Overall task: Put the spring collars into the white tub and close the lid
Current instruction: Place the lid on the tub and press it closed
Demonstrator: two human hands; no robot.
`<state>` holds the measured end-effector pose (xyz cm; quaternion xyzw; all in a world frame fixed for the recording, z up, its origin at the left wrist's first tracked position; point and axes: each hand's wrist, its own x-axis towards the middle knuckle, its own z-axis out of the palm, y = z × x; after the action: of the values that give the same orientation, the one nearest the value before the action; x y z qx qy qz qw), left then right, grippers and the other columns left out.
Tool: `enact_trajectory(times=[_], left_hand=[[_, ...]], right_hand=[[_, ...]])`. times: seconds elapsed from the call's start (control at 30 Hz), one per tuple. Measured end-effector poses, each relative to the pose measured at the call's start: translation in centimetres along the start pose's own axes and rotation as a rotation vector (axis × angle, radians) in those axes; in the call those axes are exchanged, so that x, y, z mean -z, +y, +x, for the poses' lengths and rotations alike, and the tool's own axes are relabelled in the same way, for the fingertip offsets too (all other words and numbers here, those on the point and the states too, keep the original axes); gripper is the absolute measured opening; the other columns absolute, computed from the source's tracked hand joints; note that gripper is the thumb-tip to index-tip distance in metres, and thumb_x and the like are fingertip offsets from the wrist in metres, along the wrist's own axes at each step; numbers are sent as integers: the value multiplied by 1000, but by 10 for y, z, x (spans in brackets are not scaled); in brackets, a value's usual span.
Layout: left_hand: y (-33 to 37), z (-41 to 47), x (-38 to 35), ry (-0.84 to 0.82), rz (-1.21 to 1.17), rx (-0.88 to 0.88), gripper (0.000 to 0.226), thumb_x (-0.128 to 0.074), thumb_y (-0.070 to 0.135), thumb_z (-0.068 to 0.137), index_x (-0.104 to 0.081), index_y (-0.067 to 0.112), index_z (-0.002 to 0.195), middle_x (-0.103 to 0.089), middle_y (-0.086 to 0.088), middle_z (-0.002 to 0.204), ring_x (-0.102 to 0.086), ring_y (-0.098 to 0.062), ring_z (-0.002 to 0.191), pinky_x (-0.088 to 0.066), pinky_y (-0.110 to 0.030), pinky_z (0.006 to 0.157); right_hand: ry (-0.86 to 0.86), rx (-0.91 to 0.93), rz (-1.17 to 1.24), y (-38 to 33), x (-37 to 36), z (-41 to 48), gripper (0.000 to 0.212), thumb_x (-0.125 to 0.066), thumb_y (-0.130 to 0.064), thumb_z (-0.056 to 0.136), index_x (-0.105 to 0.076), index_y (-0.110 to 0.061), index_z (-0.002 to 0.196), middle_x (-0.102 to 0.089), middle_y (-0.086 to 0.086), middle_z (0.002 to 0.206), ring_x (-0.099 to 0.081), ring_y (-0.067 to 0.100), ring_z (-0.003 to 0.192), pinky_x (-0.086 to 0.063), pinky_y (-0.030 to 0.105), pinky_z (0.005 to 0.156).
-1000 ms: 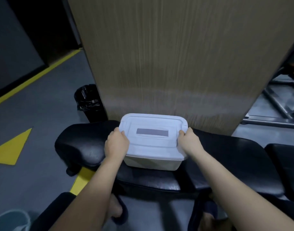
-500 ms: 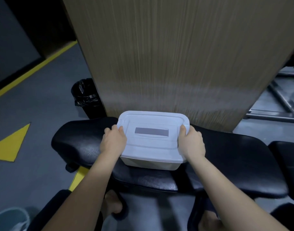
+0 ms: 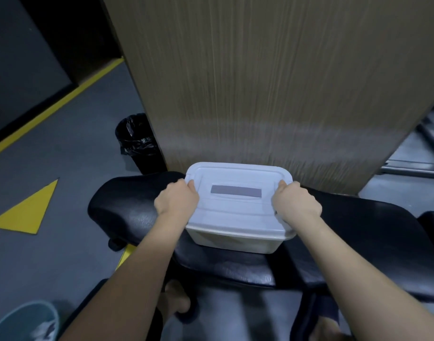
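The white tub (image 3: 232,239) rests on a black padded bench (image 3: 127,205), with its white lid (image 3: 238,207) lying flat on top. The lid carries a grey rectangular label. My left hand (image 3: 175,200) clasps the lid's left edge, thumb on top. My right hand (image 3: 296,204) clasps the right edge the same way. No spring collars are in view; the lid hides the tub's inside.
A wood-grain panel (image 3: 260,82) rises right behind the tub. A black-bagged bin (image 3: 136,141) stands on the grey floor at the left, near yellow floor markings (image 3: 29,210). A second black pad (image 3: 432,225) lies at the right. Metal bars (image 3: 412,166) sit far right.
Both hands have stayed on the lid's two side edges. The view has shifted slightly; the tub sits in the same place on the bench.
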<state>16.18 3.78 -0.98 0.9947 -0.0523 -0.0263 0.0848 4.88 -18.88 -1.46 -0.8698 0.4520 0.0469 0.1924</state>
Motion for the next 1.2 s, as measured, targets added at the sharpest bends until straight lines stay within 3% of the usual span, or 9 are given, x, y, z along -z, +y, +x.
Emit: enact_trajectory(times=[0.3, 0.5, 0.63, 0.77, 0.9, 0.97, 1.03, 1.1, 1.2], left_hand=[[-4, 0, -3, -63, -165, 50, 50, -23, 49, 104, -56, 12, 113, -62, -10, 112, -59, -32, 97, -50, -42, 79], [-1, -5, 18, -182, -73, 53, 46, -31, 44, 105, -58, 9, 118, -62, -13, 118, -59, -33, 101, -46, -38, 80], [-3, -13, 14, -150, -83, 71, 49, -27, 44, 105, -56, 9, 123, -60, -14, 123, -59, -34, 107, -44, -39, 81], [-7, -30, -10, -36, -288, 110, 54, -17, 51, 104, -45, 18, 138, -53, -16, 129, -55, -40, 113, -43, -46, 88], [-9, -30, -14, 27, -302, 61, 53, -22, 48, 104, -20, 37, 156, -42, -8, 138, -49, -32, 117, -46, -47, 89], [-8, -32, -10, 119, -195, -57, 52, -30, 34, 106, -19, 37, 156, -34, 1, 150, -43, -27, 123, -47, -45, 87], [-8, -36, -7, 114, -98, -163, 53, -32, 16, 104, -25, 27, 156, -24, 8, 162, -38, -23, 134, -48, -43, 90], [-9, -36, -1, 52, -34, -220, 58, -29, 4, 100, -24, 19, 156, -20, 8, 165, -39, -21, 137, -49, -42, 93], [-11, -29, 12, -60, 2, -244, 59, -30, 8, 101, -18, 19, 158, -11, 9, 167, -47, -26, 132, -48, -43, 93]], right_hand=[[-3, -7, 96, 2, -3, -3, 57, -17, -45, 104, -45, -4, 132, -61, 16, 126, -58, 38, 113, -37, 42, 79], [-60, -26, 99, 9, 2, -16, 68, -16, -51, 103, -24, -7, 154, -54, 16, 141, -54, 40, 125, -43, 49, 95], [-68, -4, 135, 16, -1, -21, 63, -14, -52, 103, -31, -12, 148, -58, 17, 133, -56, 39, 118, -38, 44, 81], [-4, -8, 203, 13, -5, -26, 54, -17, -49, 105, -39, -12, 136, -61, 17, 124, -59, 39, 109, -37, 41, 75], [237, 163, 126, 13, -11, -31, 61, -30, -39, 105, -13, -19, 160, -42, 14, 141, -53, 35, 115, -41, 41, 72], [316, 323, -17, 15, -11, -34, 63, -39, -25, 102, -16, -16, 160, -32, 10, 155, -43, 32, 132, -45, 46, 91], [232, 386, -71, 17, -4, -33, 64, -37, -17, 99, -15, -10, 160, -18, 5, 167, -23, 25, 151, -28, 46, 117], [128, 396, -151, 19, 3, -31, 67, -33, -16, 99, -8, -7, 160, -9, 5, 169, -11, 21, 155, -16, 44, 124], [12, 403, -203, 16, 17, -28, 75, -42, -21, 98, -3, -7, 160, -2, 5, 170, -10, 21, 155, -13, 44, 124]])
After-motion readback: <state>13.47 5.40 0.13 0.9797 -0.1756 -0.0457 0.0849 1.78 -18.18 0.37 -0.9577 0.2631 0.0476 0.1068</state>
